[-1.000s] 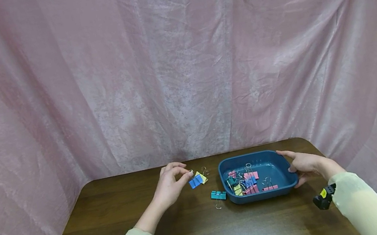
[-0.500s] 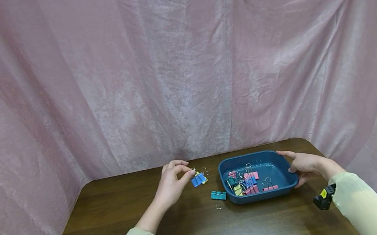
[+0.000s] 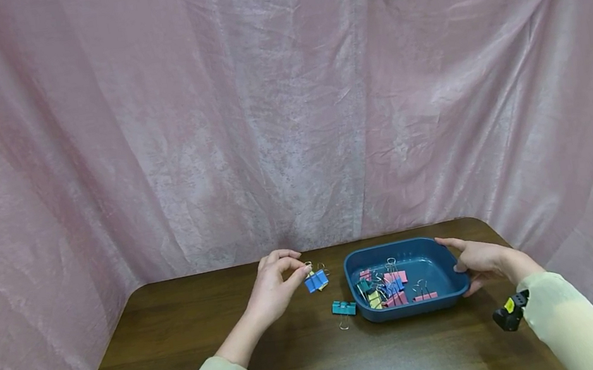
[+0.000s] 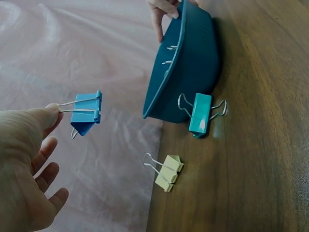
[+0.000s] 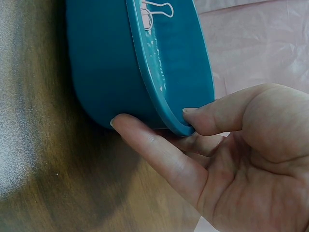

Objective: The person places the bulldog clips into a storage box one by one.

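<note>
My left hand [image 3: 272, 286] pinches a blue binder clip [image 4: 86, 115] by one wire handle, thumb against finger, the other fingers loosely bent. In the head view the blue clip overlaps a yellow binder clip [image 4: 169, 172], which lies on the table and is mostly hidden there. A teal binder clip [image 3: 343, 308] lies beside the left end of a dark blue tray [image 3: 457, 295]. The right hand [image 3: 483, 260] grips the tray's right end, thumb over the rim [image 5: 166, 118] and fingers along the outside. Inside the tray lie several pink, blue, green and yellow binder clips [image 3: 394, 277].
The brown wooden table [image 3: 182, 343] has its back edge against a pink curtain [image 3: 241, 123]. The tray stands toward the right of the table, near that back edge. Each wrist carries a small black camera [image 3: 508, 313].
My left hand has moved slightly right with the blue binder clip, which now covers more of the yellow one in the head view. The right hand and the tray have stayed in place.
</note>
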Demonstrator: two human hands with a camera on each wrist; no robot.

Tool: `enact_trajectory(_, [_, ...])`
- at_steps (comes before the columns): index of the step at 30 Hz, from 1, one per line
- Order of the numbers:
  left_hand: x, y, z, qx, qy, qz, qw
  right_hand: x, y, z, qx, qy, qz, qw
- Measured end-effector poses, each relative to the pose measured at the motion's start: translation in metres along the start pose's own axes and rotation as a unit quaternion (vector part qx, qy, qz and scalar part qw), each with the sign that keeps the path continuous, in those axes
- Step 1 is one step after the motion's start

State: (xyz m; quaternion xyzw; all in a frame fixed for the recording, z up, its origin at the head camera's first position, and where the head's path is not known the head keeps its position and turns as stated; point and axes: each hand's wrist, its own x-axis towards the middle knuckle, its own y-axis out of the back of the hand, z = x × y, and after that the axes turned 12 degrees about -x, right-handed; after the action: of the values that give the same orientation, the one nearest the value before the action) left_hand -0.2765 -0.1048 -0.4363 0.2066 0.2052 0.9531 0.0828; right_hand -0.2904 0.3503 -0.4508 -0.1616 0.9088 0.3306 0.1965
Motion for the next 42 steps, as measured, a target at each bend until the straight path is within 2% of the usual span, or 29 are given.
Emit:
enact_trajectory(18, [0.005,-0.011,0.008,-0.008,-0.021,-0.003,0.9997,0.0,0.002,-0.001,0.004,-0.003,-0.005,1.0])
enact_trajectory(35, [0.008,-0.023,0.016,-0.023,-0.015,-0.015,0.9995,0.002,0.001,0.0,0.003,-0.003,-0.004,1.0])
enact_trajectory(42, [0.012,-0.031,0.019,-0.015,-0.034,-0.02,0.9991,0.0,0.0,0.0,0.013,0.001,-0.005,1.0])
